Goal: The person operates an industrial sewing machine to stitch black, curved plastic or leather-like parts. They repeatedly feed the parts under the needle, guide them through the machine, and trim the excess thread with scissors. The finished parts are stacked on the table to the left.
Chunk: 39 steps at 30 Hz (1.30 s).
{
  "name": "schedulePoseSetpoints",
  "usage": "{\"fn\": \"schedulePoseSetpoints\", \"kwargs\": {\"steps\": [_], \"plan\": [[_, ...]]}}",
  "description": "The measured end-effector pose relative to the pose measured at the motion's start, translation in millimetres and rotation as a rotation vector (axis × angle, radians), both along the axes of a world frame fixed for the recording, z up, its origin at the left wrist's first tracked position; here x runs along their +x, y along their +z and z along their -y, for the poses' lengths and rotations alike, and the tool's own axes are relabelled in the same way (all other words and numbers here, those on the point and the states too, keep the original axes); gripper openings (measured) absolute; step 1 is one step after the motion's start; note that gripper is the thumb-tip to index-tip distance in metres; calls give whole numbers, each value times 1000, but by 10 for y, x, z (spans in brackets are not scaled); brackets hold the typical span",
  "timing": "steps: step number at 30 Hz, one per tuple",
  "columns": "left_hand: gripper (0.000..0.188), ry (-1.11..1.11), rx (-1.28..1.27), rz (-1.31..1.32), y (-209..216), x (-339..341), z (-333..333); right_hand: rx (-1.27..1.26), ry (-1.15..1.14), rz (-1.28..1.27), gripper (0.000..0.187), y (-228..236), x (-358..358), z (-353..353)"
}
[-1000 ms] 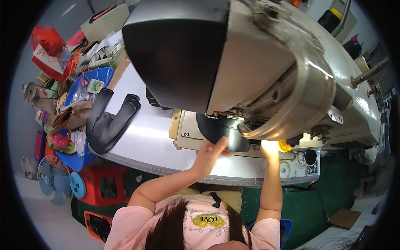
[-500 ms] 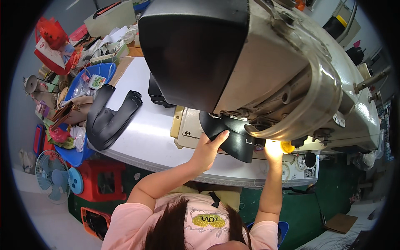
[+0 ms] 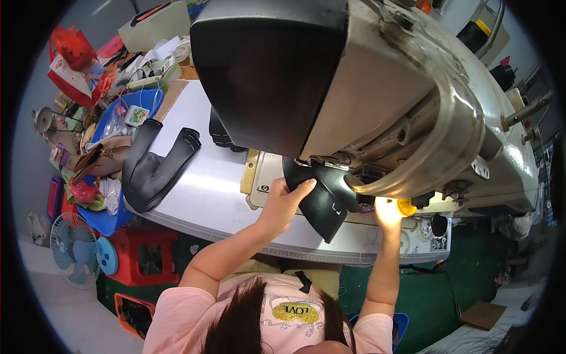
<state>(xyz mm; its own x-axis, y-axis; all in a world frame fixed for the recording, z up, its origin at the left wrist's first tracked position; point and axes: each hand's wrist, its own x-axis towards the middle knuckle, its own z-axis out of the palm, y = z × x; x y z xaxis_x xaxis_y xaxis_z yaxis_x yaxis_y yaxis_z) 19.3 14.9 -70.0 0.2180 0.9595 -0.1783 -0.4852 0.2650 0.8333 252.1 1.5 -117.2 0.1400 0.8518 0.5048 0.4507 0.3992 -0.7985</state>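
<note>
A pair of curved black leather-like pieces (image 3: 323, 213) lies under the head of a large sewing machine (image 3: 383, 76), one flap fanning out below the other. My left hand (image 3: 280, 205) grips the near left part, thumb on top and fingers underneath. A small pale mark shows on the lower flap. My right hand (image 3: 388, 215) is at the right of the pieces, in the bright glow of a small yellow lamp (image 3: 406, 206); its fingers are hidden by glare and the machine. The needle area is mostly hidden behind the machine head.
Stacked curved black pieces (image 3: 154, 171) lie on the white table (image 3: 203, 194) to the left, with more (image 3: 221, 133) behind the machine head. A cluttered blue basket (image 3: 106, 218) stands at the table's left edge, near a blue fan (image 3: 79, 251) and a red stool (image 3: 141, 256).
The black pieces have turned: the lower flap now swings nearer to me and to the left, spread from the other. My left hand has shifted slightly left and up with them.
</note>
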Motion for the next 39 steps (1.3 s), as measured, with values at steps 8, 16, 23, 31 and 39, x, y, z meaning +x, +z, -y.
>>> {"fn": "schedulePoseSetpoints", "kwargs": {"steps": [8, 16, 23, 31, 39], "plan": [[15, 59, 138, -35, -167, -6, 36, -63, -8, 25, 44, -76, 105, -6], [21, 63, 175, -115, -329, 94, 171, -90, 96, -214, 38, -621, 389, -221], [22, -37, 141, -224, -283, -104, 48, -109, 176, -998, 47, -1543, 927, -558], [40, -239, 28, -250, -186, -321, 89, 92, 260, -722, 61, -618, 365, -271], [33, -185, 167, -330, -276, -353, -117, -153, 56, -1111, 28, -586, 376, -356]]}}
